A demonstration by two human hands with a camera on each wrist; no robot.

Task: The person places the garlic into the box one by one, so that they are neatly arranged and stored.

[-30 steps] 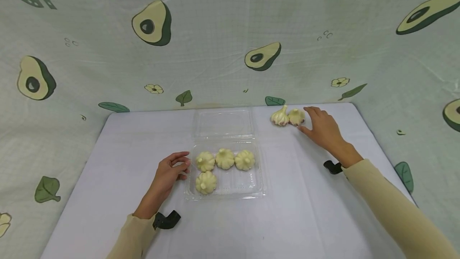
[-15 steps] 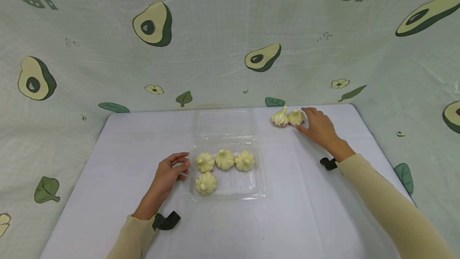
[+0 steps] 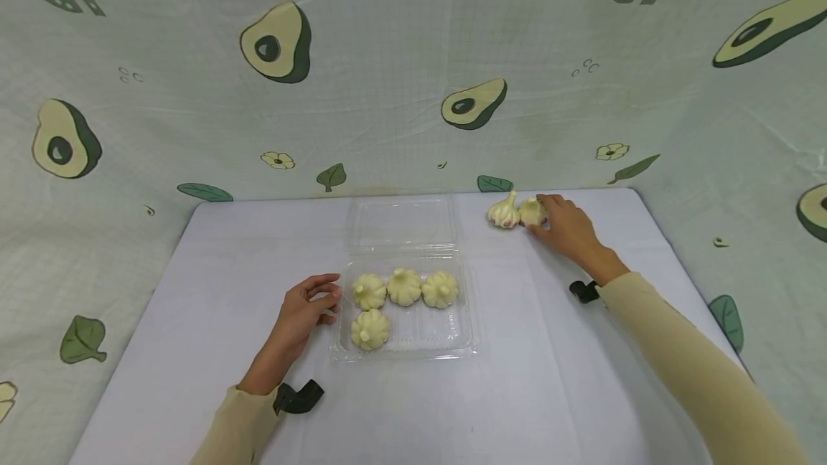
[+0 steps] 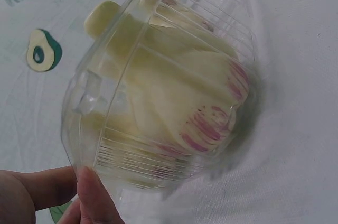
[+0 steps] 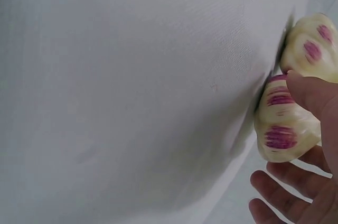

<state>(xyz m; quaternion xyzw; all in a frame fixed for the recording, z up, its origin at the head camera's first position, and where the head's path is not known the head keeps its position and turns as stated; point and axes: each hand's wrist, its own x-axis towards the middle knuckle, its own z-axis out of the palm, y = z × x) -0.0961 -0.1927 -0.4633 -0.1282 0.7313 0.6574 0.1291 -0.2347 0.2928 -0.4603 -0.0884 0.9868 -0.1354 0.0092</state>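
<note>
My right hand (image 3: 566,229) is at the far right of the table, thumb and fingers around a garlic bulb (image 3: 533,212). In the right wrist view the thumb (image 5: 311,93) presses on that purple-streaked garlic bulb (image 5: 285,123), with fingers on its other side. A second garlic bulb (image 3: 503,212) touches it on the left. Mid-table lies an open clear plastic container (image 3: 426,350) holding several garlic bulbs, three in the back row and one at front left. My left hand (image 3: 304,311) is at its left rim; in the left wrist view thumb and index finger pinch the container's edge (image 4: 79,145).
The container's clear lid (image 3: 402,221) lies folded back behind it. A white cloth covers the table (image 3: 517,393). An avocado-print curtain (image 3: 388,56) rises behind the table and along its sides. A black wrist device (image 3: 299,397) sits at each sleeve.
The right hand has moved slightly left and its thumb and fingers have closed in around the right-hand garlic bulb. The left hand, the container and the bulbs stay where they were.
</note>
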